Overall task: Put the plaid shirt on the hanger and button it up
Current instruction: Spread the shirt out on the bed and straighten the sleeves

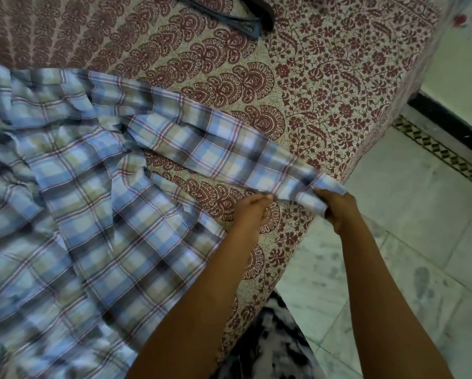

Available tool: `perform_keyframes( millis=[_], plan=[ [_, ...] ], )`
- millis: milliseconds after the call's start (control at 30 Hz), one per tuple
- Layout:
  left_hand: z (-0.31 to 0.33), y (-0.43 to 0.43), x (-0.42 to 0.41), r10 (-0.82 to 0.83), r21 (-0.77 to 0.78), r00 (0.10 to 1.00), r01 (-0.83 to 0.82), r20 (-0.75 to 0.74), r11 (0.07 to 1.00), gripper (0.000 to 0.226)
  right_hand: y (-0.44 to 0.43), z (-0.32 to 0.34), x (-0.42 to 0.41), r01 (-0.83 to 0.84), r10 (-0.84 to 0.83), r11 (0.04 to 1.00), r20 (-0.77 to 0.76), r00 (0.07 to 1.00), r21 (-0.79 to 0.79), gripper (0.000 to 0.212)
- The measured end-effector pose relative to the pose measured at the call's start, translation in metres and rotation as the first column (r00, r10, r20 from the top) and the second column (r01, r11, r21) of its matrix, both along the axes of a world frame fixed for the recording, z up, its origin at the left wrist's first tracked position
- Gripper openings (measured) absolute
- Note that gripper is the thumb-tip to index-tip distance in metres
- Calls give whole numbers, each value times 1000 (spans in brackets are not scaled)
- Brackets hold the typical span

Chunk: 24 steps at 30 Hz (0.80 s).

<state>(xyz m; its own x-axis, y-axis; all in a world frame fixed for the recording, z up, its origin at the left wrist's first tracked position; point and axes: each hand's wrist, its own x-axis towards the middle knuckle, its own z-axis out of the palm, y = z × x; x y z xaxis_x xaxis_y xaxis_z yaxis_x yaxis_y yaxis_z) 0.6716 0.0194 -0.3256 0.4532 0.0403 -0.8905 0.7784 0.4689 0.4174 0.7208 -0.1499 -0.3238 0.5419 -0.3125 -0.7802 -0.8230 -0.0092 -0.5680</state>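
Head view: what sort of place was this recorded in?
Likely a home bedroom: a printed bedsheet covers a raised, mattress-like surface, a shirt lies spread on it, and a tiled floor runs alongside.

Soft, even light for you here, a touch dim, no hard shadows anywhere. The floor tiles on your right are the brightest patch, pale and faintly green, with a mild sheen. The bedsheet print reads crisp through the middle, but the plaid shirt smears into blur toward the lower left corner, and its cuff at your right hand is soft too. Wide-angle bending curves the bed's edge and the patterned floor border on the right.
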Motion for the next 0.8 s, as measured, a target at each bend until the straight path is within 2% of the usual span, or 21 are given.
perform_keyframes(
  millis=[67,133,233,300,367,467,500,533,633,733,800],
  plan=[
    [-5,18,-4,20,73,1000,-20,3,997,13,3,-7,-6,-2,10,984,42,999,-180,44],
    [-6,37,-7,28,144,999,-34,42,989,14,10,-10,-9,-83,86,904,-10,996,-419,57],
    [-3,72,-5,31,258,996,-54,89,965,21,36,2,-2,-63,76,670,-16,997,-740,62],
    [1,102,-3,92,306,990,-120,104,944,18,61,11,4,-68,207,537,53,977,-841,64],
    [9,128,-1,117,372,986,-154,119,915,18,86,13,9,-83,351,525,127,928,-847,64],
    [25,177,-4,183,454,972,-232,149,860,21,142,17,19,-195,524,612,208,826,-766,55],
    [31,195,-6,205,477,965,-258,162,840,20,165,20,24,-252,582,612,210,786,-750,54],
    [32,206,-7,198,500,967,-251,157,829,19,179,23,27,-294,625,599,206,753,-745,51],
    [49,269,-16,277,597,946,-322,170,735,16,252,31,41,-445,791,551,271,548,-707,40],
    [51,334,-24,347,665,918,-381,191,643,16,324,29,60,-548,881,469,321,348,-693,35],
    [42,375,-28,332,722,921,-369,202,585,16,370,24,74,-622,912,408,332,241,-668,33]
  ],
)
